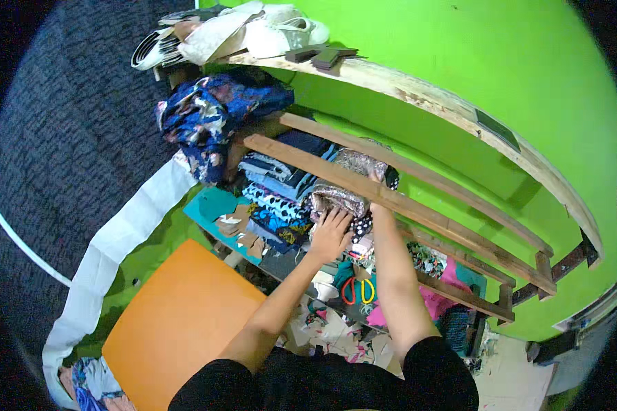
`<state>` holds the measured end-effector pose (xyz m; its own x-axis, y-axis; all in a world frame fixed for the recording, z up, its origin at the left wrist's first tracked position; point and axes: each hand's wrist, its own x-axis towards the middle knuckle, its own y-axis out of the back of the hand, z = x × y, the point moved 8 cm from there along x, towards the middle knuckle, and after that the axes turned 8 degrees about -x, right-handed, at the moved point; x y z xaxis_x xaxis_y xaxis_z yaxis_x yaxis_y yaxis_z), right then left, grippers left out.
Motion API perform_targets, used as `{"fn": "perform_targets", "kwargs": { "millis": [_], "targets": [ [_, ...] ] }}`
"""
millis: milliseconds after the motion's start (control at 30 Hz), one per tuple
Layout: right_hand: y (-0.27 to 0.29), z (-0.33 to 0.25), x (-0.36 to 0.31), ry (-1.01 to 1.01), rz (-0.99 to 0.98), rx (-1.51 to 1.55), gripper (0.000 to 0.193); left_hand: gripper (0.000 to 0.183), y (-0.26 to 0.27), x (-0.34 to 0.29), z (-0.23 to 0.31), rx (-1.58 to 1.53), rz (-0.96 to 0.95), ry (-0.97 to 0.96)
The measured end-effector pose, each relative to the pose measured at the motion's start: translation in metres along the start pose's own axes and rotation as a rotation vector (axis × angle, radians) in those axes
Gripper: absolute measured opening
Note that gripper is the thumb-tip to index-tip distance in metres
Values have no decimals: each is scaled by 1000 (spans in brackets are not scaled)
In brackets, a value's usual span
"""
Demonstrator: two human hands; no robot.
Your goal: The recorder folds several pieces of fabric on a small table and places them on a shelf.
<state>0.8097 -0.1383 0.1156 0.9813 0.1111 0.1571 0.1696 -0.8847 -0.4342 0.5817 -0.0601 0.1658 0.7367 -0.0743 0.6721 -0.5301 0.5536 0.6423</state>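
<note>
A folded, shiny brownish-pink cloth [339, 198] rests on the pile on the shelf, partly covered by a wooden slat. My left hand [331, 235] lies against its front with the fingers spread. At the cloth's right side is my right hand [377, 207], reaching behind the slat, which hides most of its fingers. Black cloth with white dots [363, 226] shows between my hands. To the left, a stack of folded blue fabrics [277, 195] sits beside the shiny cloth. Below my hands lie scissors [358, 290] with red and yellow handles.
Long wooden slats [404, 200] cross above the fabrics. A higher plank [418, 92] carries white material [267, 31]. Blue patterned cloth [219, 113] hangs at the left end. An orange panel [178, 308] stands at lower left; pink cloth [425, 301] and scraps lie at right.
</note>
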Motion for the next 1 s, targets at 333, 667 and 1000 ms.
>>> {"fn": "perform_targets", "kwargs": {
  "millis": [333, 667, 1000],
  "targets": [
    [-28, -54, -185, 576, 370, -501, 30, 21, 82, -246, -76, -275, 85, 626],
    [-189, 113, -521, 371, -1157, -786, 18, 40, 212, -558, -51, 320, 50, 1464],
    [-312, 177, -750, 283, -1532, -744, 18, 54, 322, -705, 63, 319, 136, 1707]
  ]
}}
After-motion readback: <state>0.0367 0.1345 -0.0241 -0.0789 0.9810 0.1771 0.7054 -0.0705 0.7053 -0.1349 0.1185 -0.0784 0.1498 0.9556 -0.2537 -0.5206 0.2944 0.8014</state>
